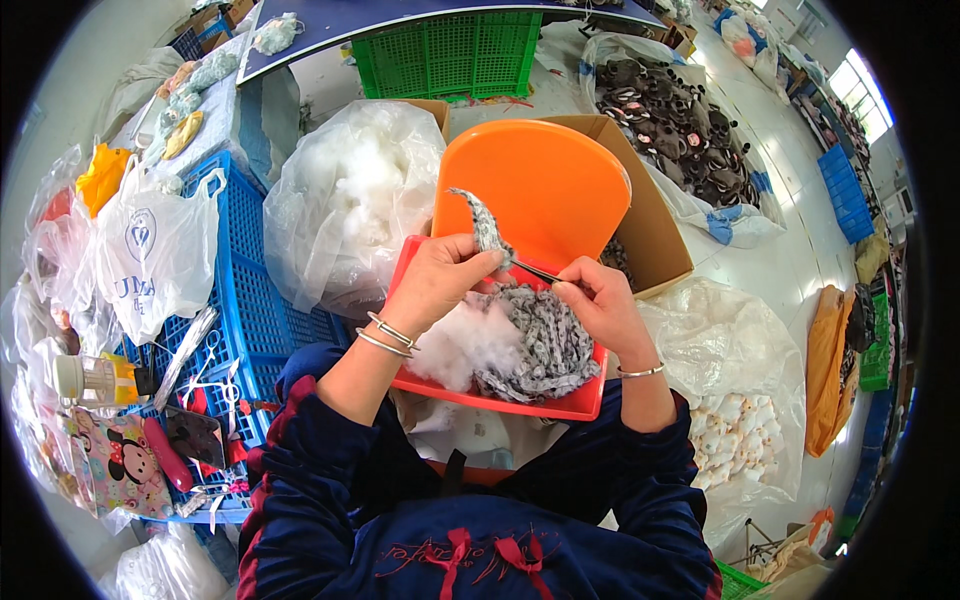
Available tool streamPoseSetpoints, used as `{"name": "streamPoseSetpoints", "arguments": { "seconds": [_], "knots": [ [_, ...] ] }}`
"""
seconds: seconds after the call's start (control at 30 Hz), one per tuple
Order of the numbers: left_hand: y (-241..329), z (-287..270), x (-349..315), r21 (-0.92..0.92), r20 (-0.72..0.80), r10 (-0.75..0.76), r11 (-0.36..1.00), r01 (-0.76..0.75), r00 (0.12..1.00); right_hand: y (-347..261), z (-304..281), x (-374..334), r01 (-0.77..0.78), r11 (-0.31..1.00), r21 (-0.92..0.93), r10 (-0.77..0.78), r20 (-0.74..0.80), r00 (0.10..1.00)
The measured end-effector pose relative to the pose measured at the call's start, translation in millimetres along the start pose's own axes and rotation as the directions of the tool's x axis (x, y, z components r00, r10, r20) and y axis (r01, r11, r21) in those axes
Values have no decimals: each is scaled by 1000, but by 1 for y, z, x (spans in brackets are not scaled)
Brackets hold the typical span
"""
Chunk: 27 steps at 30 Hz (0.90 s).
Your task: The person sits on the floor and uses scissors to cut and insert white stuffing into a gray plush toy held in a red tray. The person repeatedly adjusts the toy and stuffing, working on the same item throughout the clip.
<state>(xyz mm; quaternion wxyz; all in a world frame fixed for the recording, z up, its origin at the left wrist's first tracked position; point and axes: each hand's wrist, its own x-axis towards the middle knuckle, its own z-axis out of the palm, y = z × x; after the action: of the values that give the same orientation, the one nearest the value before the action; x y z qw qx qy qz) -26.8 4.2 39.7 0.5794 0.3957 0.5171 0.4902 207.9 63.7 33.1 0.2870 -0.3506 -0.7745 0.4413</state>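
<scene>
My left hand is closed around a curved, tapering grey-and-white fuzzy plush piece, its thin end pointing up. In my right hand is a slim dark metal tool, pinched between thumb and fingers. Its tip meets the plush piece at my left fingertips; whether it is tweezers or a rod I cannot make out. Below both hands a red tray rests at my lap. White fluffy stuffing lies in its left part, and a heap of similar grey plush pieces fills the right.
An orange chair stands just beyond the tray. Left of it is a clear bag of white stuffing; blue crates carry scissors and a phone. Rightward are a cardboard box and bags of dark and white pieces.
</scene>
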Motion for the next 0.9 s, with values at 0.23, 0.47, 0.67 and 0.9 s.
{"name": "streamPoseSetpoints", "arguments": {
  "seconds": [0.23, 0.47, 0.67, 0.9],
  "knots": [
    [-6, -3, 2, 122, -38, 52, 991, -47, 998, -3, -2, -1, -3, 1000, -13, 3, 11, 1000],
    [0, -3, 0, 157, -23, 25, 987, -21, 999, -6, 0, -3, 23, 999, -38, -22, 27, 999],
    [-8, 1, 1, 118, 36, 69, 990, -73, 997, -2, 8, -6, 1, 998, 62, -2, 19, 1000],
    [-8, 17, -5, 69, -55, 89, 994, -86, 994, 7, 41, -8, -142, 845, 515, 145, 34, 989]
  ]
}}
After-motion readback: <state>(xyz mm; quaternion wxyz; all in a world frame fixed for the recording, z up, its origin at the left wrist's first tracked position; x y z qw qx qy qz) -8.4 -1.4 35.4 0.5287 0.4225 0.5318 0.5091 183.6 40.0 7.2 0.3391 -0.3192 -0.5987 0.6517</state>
